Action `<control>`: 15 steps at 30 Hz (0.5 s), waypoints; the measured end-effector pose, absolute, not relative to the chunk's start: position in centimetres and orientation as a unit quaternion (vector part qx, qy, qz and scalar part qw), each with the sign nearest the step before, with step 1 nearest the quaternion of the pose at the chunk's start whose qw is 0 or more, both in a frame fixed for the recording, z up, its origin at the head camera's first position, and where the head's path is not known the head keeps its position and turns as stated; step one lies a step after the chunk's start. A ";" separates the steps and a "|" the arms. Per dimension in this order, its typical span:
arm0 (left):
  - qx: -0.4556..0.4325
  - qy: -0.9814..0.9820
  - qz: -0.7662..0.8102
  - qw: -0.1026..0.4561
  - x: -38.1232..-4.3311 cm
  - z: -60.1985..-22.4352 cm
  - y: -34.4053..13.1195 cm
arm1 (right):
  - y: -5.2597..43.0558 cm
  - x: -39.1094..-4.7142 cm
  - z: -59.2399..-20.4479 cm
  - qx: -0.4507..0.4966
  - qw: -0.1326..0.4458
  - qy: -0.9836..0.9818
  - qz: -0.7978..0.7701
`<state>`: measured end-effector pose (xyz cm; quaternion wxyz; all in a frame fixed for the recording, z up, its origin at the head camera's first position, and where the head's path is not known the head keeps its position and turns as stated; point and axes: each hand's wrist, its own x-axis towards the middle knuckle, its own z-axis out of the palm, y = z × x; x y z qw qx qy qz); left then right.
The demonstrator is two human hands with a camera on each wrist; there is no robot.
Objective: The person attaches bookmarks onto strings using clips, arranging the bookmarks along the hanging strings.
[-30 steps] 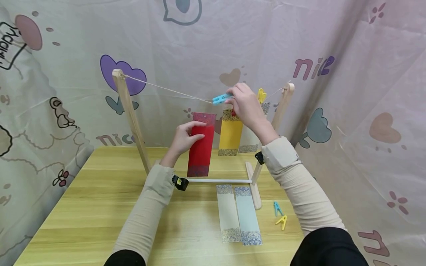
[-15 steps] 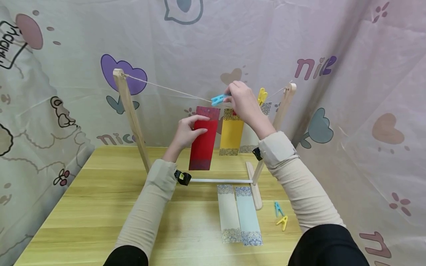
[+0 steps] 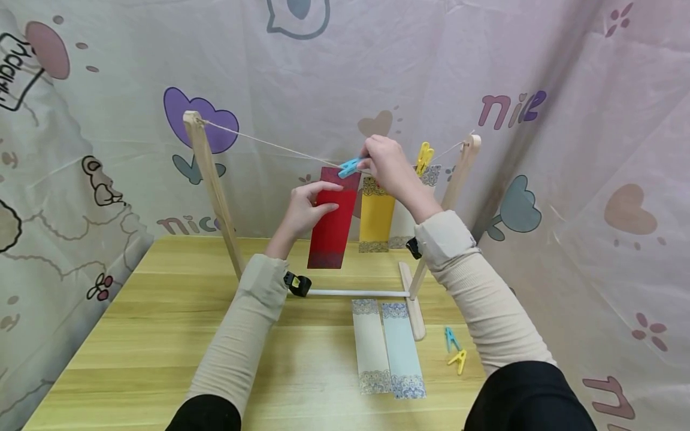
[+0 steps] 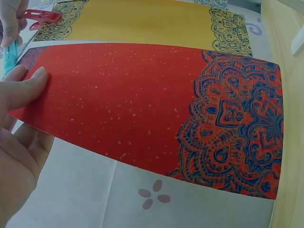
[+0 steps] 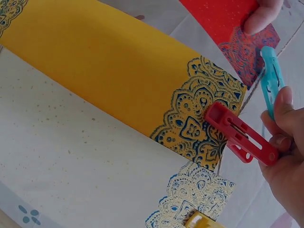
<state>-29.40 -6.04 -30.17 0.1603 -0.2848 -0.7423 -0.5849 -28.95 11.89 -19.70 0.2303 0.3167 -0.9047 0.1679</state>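
Head cam first: the left hand [image 3: 304, 209] has the red card [image 3: 330, 227] pinched between thumb and fingers, held up with its top edge at the sagging cord [image 3: 275, 145]. The right hand [image 3: 389, 169] pinches a blue peg [image 3: 350, 167], and its tip overlaps the card's top. To me this reads as the pegging step, mid-bite. The next move probably calls for keeping the card steady while the peg closes over cord and card together. Two pale cards [image 3: 372, 359] [image 3: 404, 365] lie on the bench [image 3: 162, 335], with another blue peg [image 3: 451, 339] and a yellow peg [image 3: 458, 362] beside them.

Left wrist cam: thumb on the card's front, other fingers behind, so it's clamped near the top end. Patterned bottom end swings free.

Right wrist cam: fingers squeezed on the peg's handle end. I can't tell if its mouth has the card yet. The yellow card [image 5: 99, 61] hangs next door under a red peg [image 5: 240, 133].

Containers? None that I can spot, the cord's doing all the holding.
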 end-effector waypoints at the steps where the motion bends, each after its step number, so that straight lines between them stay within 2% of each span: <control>1: -0.284 -0.742 -0.586 0.159 -29.4 -30.1 -6.0 | 11.9 -29.0 -19.7 0.317 0.229 -0.905 0.166; 7: -0.274 -0.757 -0.573 0.155 -29.3 -29.9 -6.0 | 11.7 -29.1 -19.8 0.327 0.228 -0.905 0.152; 15: -0.295 -0.759 -0.544 0.201 -29.5 -29.9 -6.0 | 11.7 -29.0 -19.5 0.351 0.240 -0.895 0.137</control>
